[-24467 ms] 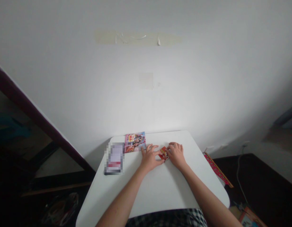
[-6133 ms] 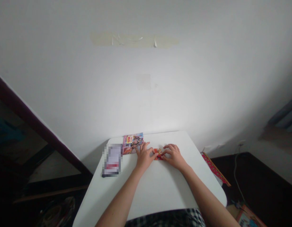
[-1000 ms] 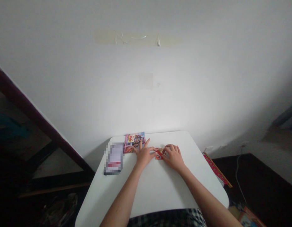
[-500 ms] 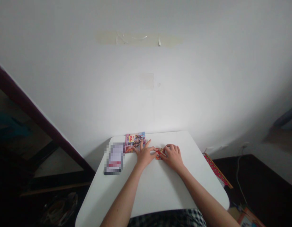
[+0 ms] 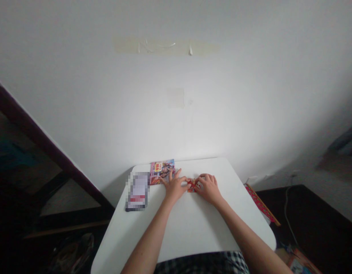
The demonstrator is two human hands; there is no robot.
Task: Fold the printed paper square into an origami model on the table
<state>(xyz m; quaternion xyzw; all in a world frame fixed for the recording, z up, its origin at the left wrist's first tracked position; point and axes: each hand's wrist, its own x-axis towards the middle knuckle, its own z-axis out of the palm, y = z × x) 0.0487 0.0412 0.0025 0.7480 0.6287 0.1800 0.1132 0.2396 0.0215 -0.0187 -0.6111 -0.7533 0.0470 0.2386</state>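
A small piece of red printed paper lies on the white table between my two hands. My left hand pinches its left edge with thumb and forefinger, the other fingers spread outward. From the other side, the fingertips of my right hand are pressed together on the paper and cover part of it. Whether the paper is folded is too small to tell. A colourful printed leaflet rests just beyond my left hand, whose spread fingers overlap its lower right part.
A phone-like slab, blurred by pixels, lies at the table's left side. The white wall rises right behind the table. A dark-framed panel leans at the left. Down on the right are a red patterned item and a cable.
My right fingertips have shifted slightly on the paper, toward its middle. My left hand stays nearly where it was. The camera view has moved a little.
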